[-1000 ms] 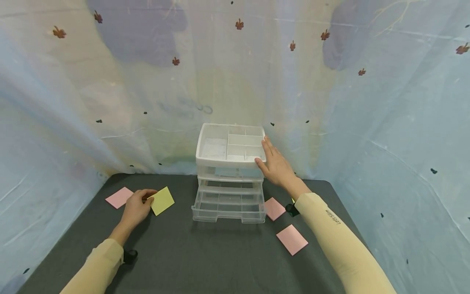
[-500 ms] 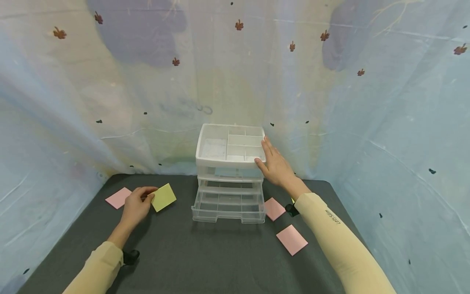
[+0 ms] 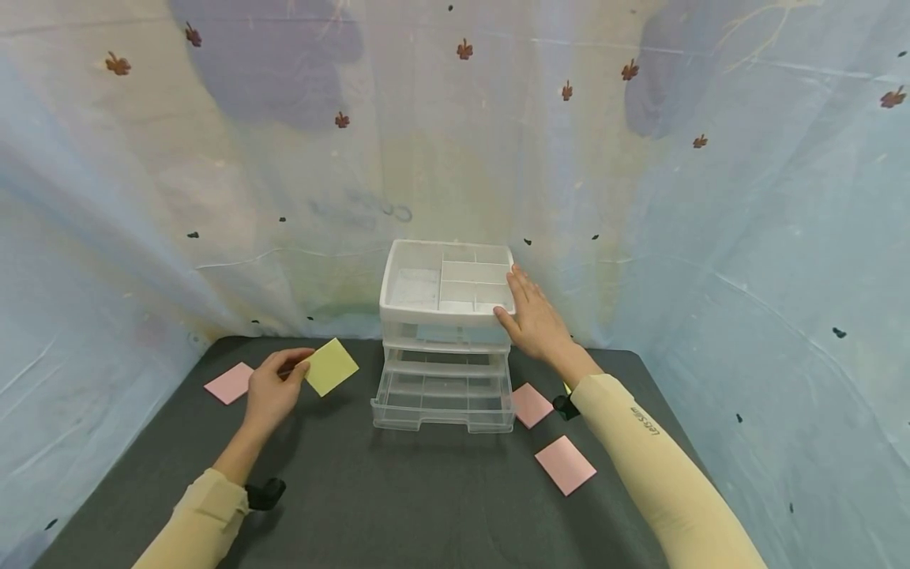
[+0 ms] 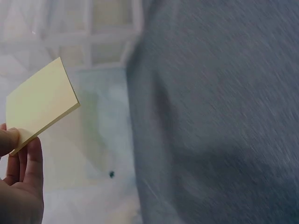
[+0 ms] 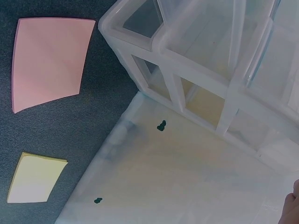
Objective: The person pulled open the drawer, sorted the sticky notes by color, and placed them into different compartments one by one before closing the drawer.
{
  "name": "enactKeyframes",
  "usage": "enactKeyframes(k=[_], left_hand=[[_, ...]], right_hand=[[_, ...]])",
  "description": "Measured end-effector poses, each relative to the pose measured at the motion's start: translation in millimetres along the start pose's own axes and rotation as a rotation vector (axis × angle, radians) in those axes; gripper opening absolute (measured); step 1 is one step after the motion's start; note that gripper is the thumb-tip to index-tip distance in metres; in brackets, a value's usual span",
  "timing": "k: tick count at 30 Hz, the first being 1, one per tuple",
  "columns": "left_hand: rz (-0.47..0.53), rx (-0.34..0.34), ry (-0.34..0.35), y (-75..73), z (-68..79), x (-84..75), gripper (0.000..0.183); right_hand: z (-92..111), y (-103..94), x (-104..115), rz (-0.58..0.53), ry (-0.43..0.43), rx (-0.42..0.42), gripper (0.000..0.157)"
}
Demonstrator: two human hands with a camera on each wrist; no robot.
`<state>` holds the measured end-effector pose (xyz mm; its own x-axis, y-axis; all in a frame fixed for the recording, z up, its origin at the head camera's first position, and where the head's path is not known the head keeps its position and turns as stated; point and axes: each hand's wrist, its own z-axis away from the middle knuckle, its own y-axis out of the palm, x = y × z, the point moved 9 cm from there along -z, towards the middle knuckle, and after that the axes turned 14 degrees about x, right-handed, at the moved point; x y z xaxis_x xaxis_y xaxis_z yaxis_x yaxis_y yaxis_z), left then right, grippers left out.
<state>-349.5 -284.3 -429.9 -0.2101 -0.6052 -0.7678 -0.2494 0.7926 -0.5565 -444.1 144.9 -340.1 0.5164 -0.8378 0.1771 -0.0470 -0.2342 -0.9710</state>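
A yellow sticky note pad (image 3: 332, 367) is pinched at one corner between the thumb and fingers of my left hand (image 3: 273, 389), raised off the table. The left wrist view shows the pad's (image 4: 44, 100) thin edge and the thumb on its face. My right hand (image 3: 538, 320) rests with straight fingers against the right side of a white plastic drawer organizer (image 3: 446, 316). Its lower clear drawer (image 3: 444, 411) is pulled out toward me. Only a bit of the right hand (image 5: 289, 205) shows in the right wrist view.
On the dark table (image 3: 426, 506), one pink pad (image 3: 229, 383) lies left. Two more, a nearer pink pad (image 3: 565, 465) and a farther pink pad (image 3: 531, 405), lie right of the organizer. Another yellow pad (image 5: 37, 179) is partly hidden behind the right wrist in the head view. A patterned curtain (image 3: 455, 158) surrounds the table.
My left hand has lifted the yellow sticky note pad and carried it right and away from me, toward the organizer. The right hand stays against the organizer.
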Motion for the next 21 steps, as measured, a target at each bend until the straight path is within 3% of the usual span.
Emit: enactKeyframes(k=[7,14,21], left_hand=[[0.115,0.007,-0.007,2.6,-2.7,-19.4,0.025],[0.215,0.053,0.05,6.9,-3.3,-51.0,0.027],[0.213,0.084,0.108,15.7,-3.9,-80.7,0.025]], right_hand=[[-0.5,0.2,-0.2,0.018,0.0,-0.007,0.077],[0.1,0.3,0.0,0.01,0.009,-0.002,0.077],[-0.2,0.3,0.8,0.007,0.015,0.006,0.077]])
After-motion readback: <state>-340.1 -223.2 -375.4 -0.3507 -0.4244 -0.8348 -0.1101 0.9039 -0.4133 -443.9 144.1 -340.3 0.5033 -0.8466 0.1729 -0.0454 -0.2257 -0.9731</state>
